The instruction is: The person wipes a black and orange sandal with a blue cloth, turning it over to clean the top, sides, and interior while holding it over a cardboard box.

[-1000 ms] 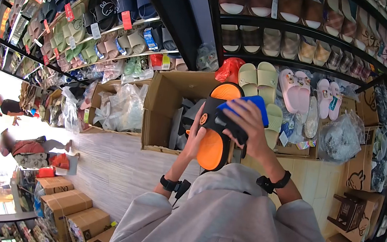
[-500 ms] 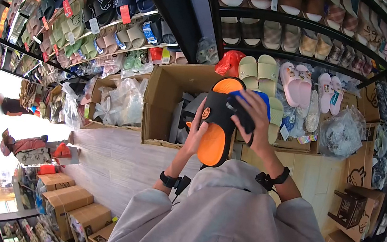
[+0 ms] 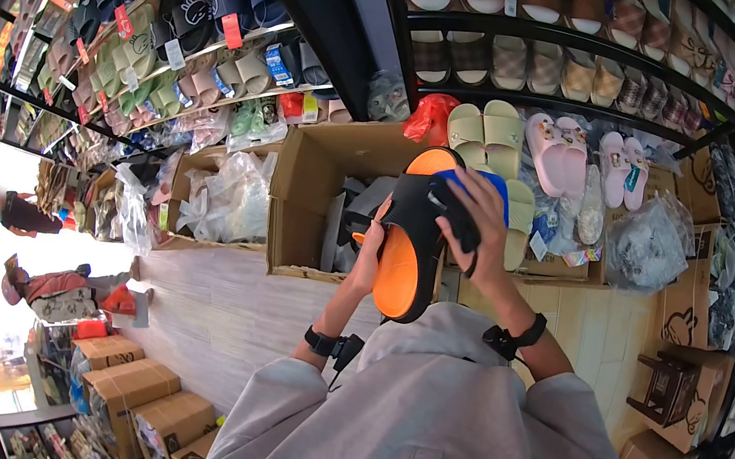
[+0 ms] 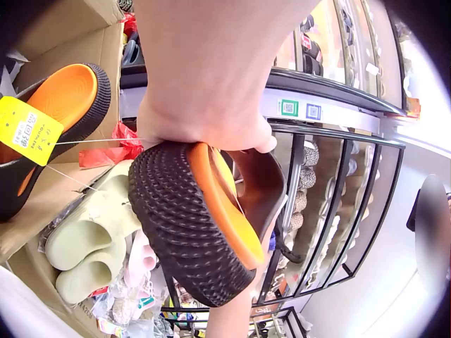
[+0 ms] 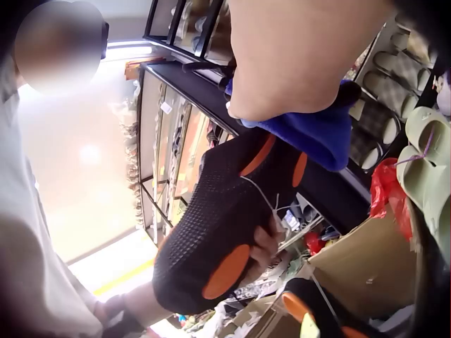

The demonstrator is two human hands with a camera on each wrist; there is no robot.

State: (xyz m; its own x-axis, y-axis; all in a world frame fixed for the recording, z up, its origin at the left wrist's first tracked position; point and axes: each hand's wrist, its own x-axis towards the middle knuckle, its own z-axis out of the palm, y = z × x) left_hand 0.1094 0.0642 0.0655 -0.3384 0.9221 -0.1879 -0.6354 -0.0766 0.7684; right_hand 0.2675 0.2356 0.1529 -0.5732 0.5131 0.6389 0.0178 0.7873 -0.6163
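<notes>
In the head view my left hand grips a slide sandal at its side, a black one with an orange footbed. Its ridged black sole shows in the left wrist view. At the toe end, my right hand holds a blue cloth against the sandal. Under those fingers is also a dark strap-like piece; I cannot tell what it is. A matching slide with a yellow tag is beside the held one, with a thin white string running between the tag and the held sandal.
An open cardboard box stands just beyond my left hand. Pale green slippers, a red plastic bag and pink slippers lie beyond my hands. Shelves of slippers rise behind, and a dark stool stands at right.
The sandal has turned slightly in my left hand, showing more of its dark right side. My right hand, with the blue cloth, has shifted a little toward the toe end.
</notes>
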